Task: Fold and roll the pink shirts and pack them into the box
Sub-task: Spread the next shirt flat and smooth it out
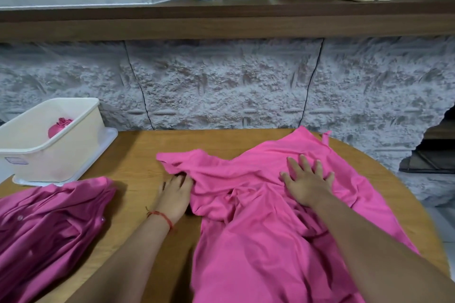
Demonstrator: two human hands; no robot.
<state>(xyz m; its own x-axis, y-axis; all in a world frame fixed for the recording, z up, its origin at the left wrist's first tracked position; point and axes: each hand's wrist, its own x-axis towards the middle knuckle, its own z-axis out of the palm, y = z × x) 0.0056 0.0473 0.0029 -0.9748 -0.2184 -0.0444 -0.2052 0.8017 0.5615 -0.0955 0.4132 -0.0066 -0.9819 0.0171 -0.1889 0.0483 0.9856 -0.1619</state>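
Location of bright pink soft-knit shirt: laid out creased on right half of round wooden table, directly under both hands. Long axis: from near edge away toward far right, slightly slanted. Right hand: flat on upper middle of cloth, fingers spread, pressing. Left hand: at left border, fingertips curled into bunched sleeve fold, apparently pinching it. Probable next fold: left side across long axis toward right hand; use left hand, being nearer. Cream plastic box, one rolled pink shirt inside: far left, on left hand's side.
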